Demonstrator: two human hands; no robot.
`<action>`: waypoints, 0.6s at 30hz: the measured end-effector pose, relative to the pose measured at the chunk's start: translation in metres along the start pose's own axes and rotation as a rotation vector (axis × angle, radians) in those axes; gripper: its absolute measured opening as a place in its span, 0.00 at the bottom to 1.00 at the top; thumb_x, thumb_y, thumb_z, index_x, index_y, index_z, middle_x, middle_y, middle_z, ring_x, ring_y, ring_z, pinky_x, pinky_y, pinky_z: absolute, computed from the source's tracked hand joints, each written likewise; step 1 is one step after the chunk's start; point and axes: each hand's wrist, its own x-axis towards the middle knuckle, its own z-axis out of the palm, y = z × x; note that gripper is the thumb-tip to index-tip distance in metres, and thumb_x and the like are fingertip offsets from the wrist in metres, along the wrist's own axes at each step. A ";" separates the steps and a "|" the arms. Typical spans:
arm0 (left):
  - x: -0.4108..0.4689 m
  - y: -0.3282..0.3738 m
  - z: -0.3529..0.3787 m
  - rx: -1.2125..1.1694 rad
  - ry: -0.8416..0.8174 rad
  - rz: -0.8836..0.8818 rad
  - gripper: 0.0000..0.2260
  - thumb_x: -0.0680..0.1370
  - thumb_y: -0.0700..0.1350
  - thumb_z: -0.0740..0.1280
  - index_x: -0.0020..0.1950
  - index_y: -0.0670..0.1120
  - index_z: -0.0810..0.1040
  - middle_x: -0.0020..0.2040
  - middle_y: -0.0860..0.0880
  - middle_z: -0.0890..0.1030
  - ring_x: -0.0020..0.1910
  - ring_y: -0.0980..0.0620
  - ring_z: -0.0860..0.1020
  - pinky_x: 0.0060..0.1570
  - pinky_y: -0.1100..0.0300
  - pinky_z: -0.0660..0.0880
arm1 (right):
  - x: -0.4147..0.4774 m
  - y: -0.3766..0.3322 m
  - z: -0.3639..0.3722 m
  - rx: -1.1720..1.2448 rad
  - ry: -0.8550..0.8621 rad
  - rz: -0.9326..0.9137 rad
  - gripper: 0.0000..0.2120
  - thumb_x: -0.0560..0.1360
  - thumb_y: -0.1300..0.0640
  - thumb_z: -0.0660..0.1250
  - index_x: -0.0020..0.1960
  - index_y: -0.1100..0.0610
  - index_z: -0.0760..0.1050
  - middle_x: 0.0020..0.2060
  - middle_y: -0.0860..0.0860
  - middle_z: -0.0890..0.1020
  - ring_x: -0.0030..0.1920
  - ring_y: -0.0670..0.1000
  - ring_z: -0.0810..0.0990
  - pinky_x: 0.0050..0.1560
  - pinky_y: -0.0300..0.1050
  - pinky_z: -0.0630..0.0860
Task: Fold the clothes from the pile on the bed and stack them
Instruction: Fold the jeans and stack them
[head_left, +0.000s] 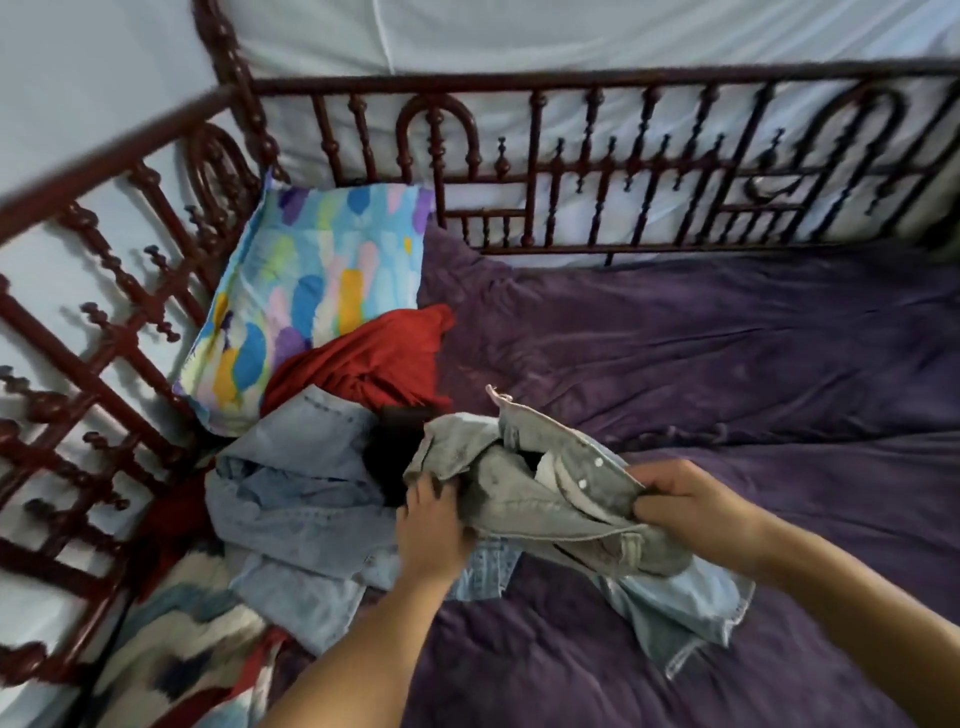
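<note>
Near the camera, the left grip (434, 525) clutches the left end of a crumpled grey denim garment (545, 506), just right of the pile (291, 499). The garment's long axis runs left to right, lifted above the purple bed (727, 364), snaps showing. The right grip (685, 499) pinches its right end, both equally close.

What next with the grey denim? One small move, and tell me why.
Probably carry the grey denim garment rightward and spread it on the purple blanket: left hand and right hand both grip it, but it is bunched over the pile.
</note>
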 end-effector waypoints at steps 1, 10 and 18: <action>-0.009 0.011 0.003 -0.035 0.037 0.001 0.31 0.73 0.52 0.69 0.73 0.50 0.63 0.73 0.43 0.61 0.70 0.40 0.61 0.64 0.46 0.66 | -0.024 -0.003 -0.013 0.051 0.021 0.016 0.13 0.64 0.64 0.60 0.42 0.74 0.72 0.32 0.54 0.73 0.33 0.51 0.69 0.34 0.45 0.66; -0.010 0.056 -0.059 -0.022 0.203 0.443 0.08 0.61 0.39 0.71 0.38 0.47 0.82 0.40 0.48 0.83 0.52 0.43 0.80 0.48 0.46 0.74 | -0.163 0.003 -0.108 0.122 0.301 0.095 0.34 0.60 0.36 0.77 0.53 0.62 0.80 0.46 0.61 0.84 0.44 0.56 0.81 0.48 0.53 0.76; 0.030 0.130 -0.280 -0.178 0.249 0.588 0.03 0.71 0.38 0.66 0.37 0.44 0.75 0.35 0.42 0.79 0.40 0.39 0.78 0.35 0.54 0.67 | -0.207 -0.067 -0.170 -0.358 0.506 0.074 0.32 0.58 0.56 0.80 0.59 0.44 0.74 0.44 0.53 0.83 0.40 0.50 0.81 0.46 0.49 0.80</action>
